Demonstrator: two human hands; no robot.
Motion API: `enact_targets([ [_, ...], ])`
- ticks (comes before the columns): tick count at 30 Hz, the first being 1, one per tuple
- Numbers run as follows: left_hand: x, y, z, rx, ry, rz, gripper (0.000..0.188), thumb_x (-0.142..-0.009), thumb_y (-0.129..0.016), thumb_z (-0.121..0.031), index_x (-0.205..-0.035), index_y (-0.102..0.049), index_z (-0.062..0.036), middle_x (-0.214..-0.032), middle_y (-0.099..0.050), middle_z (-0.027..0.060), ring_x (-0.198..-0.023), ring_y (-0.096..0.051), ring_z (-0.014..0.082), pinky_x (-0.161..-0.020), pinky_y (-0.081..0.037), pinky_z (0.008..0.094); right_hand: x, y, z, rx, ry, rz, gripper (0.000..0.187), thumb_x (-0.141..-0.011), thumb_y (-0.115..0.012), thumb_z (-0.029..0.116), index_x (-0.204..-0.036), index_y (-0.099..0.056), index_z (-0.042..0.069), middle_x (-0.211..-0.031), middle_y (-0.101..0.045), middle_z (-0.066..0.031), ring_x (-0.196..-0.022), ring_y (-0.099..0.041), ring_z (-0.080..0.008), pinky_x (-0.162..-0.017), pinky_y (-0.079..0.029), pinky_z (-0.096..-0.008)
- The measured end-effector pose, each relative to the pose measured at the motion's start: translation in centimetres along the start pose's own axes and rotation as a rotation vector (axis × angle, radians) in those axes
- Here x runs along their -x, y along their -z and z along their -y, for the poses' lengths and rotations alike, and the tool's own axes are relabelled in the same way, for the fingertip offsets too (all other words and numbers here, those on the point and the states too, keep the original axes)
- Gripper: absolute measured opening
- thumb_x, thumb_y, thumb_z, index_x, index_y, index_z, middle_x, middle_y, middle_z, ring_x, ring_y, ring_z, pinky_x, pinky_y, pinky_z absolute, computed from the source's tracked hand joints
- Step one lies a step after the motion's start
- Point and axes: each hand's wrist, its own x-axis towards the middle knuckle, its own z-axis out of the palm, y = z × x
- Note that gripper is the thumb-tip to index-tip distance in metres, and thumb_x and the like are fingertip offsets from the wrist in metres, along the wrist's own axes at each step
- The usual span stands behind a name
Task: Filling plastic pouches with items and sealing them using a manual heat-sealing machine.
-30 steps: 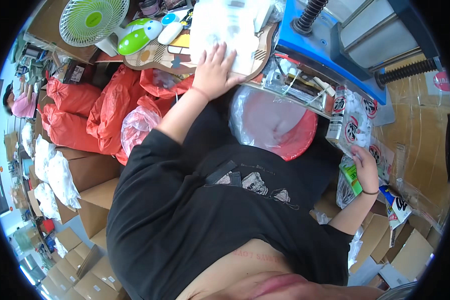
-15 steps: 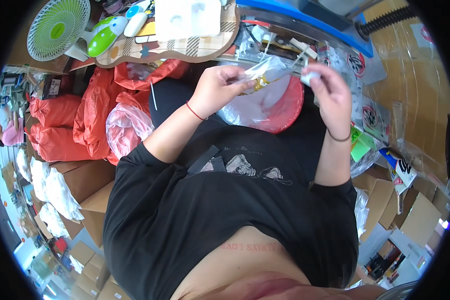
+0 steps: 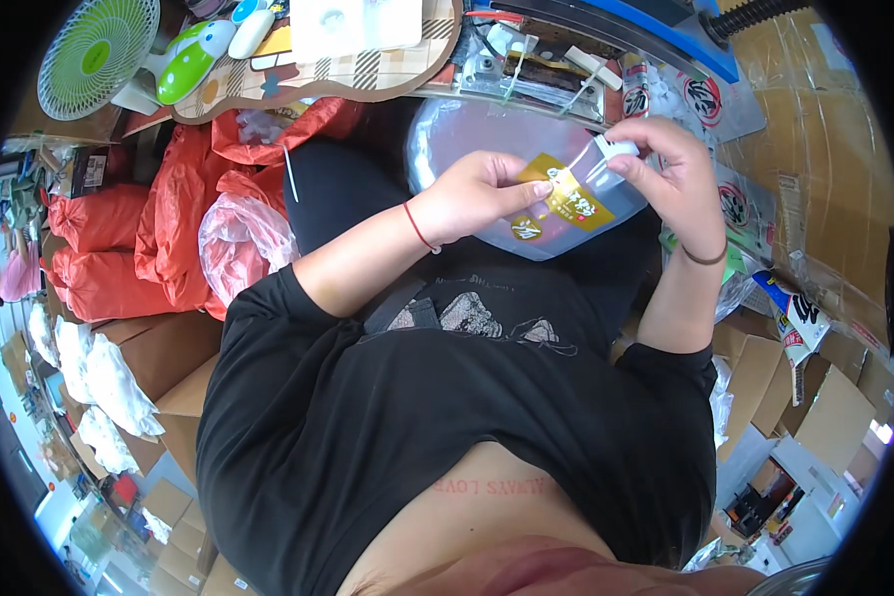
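Note:
A clear, flat plastic pouch with a gold printed panel (image 3: 578, 207) is held over my lap, tilted. My left hand (image 3: 472, 202) pinches it, thumb on the front and fingers behind. At the pouch's upper right corner is a small white piece (image 3: 621, 148), looking like a spout or cap. My right hand (image 3: 670, 174) grips this piece between thumb and fingers; whether it is fixed to the pouch cannot be made out. Behind the pouch, a round tub (image 3: 429, 134) with see-through plastic about it is partly covered by my left hand and the pouch.
Ahead is a bench machine with a blue frame (image 3: 656, 38) and metal parts. A plaid mat (image 3: 368, 87) bears a white tray; a green fan (image 3: 97, 58) stands left of it. Red plastic bags (image 3: 174, 219) are piled at my left, cardboard boxes (image 3: 815, 169) at my right.
The pouch has turned its printed face into view and come lower, closer to me. My right hand has brought the white piece to its corner. Both hands have moved slightly right.

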Motion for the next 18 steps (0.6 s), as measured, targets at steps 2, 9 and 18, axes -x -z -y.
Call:
enact_targets([
  [2,-0.1,-0.2,0.1,0.012,0.02,0.006,0.026,-0.096,-0.065,-0.021,-0.11,-0.068,0.0009,-0.096,-0.072,0.0044,-0.085,-0.063,0.0072,-0.08,-0.051,0.0234,0.3,0.1,0.1,0.036,-0.015,0.077,0.025,-0.095,-0.064,0.021,-0.111,-0.065,0.002,-0.1,-0.066,-0.0055,-0.091,-0.058,-0.0137,-0.085,-0.045,-0.0287],
  [9,-0.5,0.4,1.2,0.091,0.096,0.057,0.025,-0.092,-0.069,-0.012,-0.112,-0.067,0.0022,-0.101,-0.072,0.0081,-0.091,-0.065,0.0094,-0.083,-0.052,0.0251,0.9,1.8,-5.2,0.188,-0.158,-0.201,0.034,-0.095,-0.058,0.017,-0.126,-0.058,0.004,-0.119,-0.061,-0.0149,-0.103,-0.059,-0.0267,-0.092,-0.046,-0.036],
  [18,-5.3,4.3,-1.0,0.278,-0.013,-0.107,0.027,-0.085,-0.072,-0.005,-0.11,-0.067,0.0014,-0.103,-0.071,0.0082,-0.092,-0.067,0.0139,-0.081,-0.056,0.0297,1.7,-0.6,-13.8,0.696,-0.263,-0.277,0.044,-0.084,-0.059,-0.001,-0.127,-0.058,0.009,-0.127,-0.055,-0.0157,-0.112,-0.055,-0.0379,-0.098,-0.043,-0.0439],
])
